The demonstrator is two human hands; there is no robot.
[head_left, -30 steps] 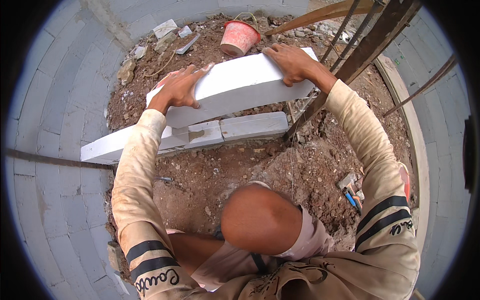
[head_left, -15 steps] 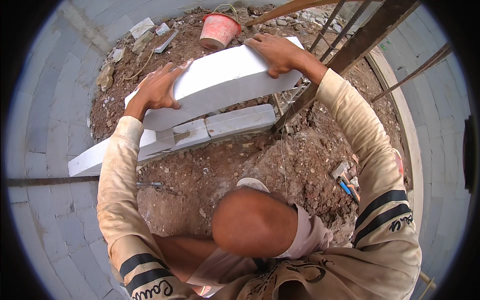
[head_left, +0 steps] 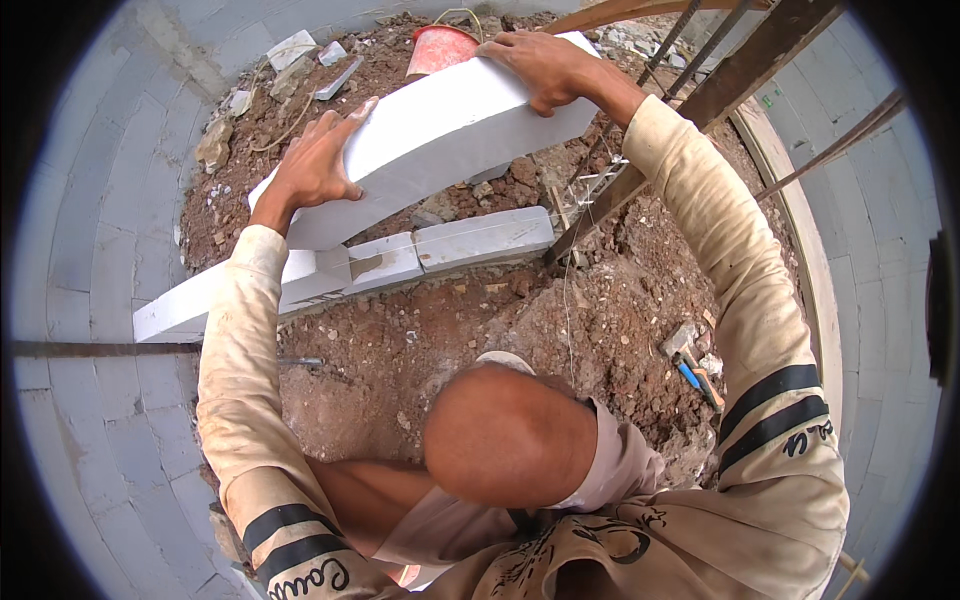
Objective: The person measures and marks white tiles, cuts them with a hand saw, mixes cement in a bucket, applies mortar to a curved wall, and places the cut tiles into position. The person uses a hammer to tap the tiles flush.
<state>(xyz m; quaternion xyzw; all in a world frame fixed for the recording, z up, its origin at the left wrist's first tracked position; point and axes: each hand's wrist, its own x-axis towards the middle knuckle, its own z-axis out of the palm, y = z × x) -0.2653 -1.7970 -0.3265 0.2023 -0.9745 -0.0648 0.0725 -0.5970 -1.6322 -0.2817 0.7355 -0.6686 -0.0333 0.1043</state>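
Left hand point(head_left: 318, 168), right hand point(head_left: 545, 70): fingers and thumbs pinching tilted white masonry block point(head_left: 430, 130); uneven grip could let it slip, chipping block row point(head_left: 485, 240).

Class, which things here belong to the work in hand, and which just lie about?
In the work: long white block, gripped by left hand and right hand; low row of white blocks.

Apparently lying about: red bucket; blue-handled tool; broken white pieces.

Gap under held block point(head_left: 430, 120); dark post point(head_left: 757, 70), rods point(head_left: 704, 50) obstruct right side, bucket point(head_left: 441, 52) far side.
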